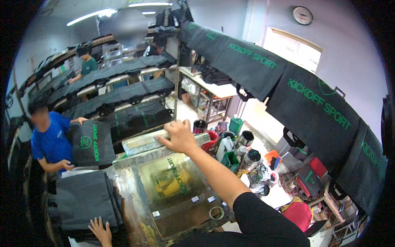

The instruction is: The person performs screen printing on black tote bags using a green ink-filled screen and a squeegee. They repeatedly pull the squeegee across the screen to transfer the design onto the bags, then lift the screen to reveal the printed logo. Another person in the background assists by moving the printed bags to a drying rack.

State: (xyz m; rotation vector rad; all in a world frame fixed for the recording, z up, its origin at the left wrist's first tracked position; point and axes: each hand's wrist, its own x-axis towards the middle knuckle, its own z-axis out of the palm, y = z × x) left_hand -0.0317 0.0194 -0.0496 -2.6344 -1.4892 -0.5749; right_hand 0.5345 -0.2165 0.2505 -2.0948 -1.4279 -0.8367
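Observation:
My right hand [180, 139] reaches across the printing screen [144, 183] and is closed on a pale, flat-sided squeegee [142, 143] along the frame's far edge. Through the yellowish mesh shows a green crest with lettering. At lower left, my left hand [101, 231] rests with fingers spread on the near edge of a stack of black fabric bags [82, 197]. Beyond that stack, a co-worker in a blue shirt [52, 133] holds up a black bag [94, 142] with a green print, gripping it with both hands.
Several printed bags [312, 99] hang in a row along the right. Racks of black bags [135, 92] stand behind. Paint pots and bottles [247, 154] crowd the right side. A tape roll [216, 213] lies at the screen's near corner. Another person [87, 66] stands farther back.

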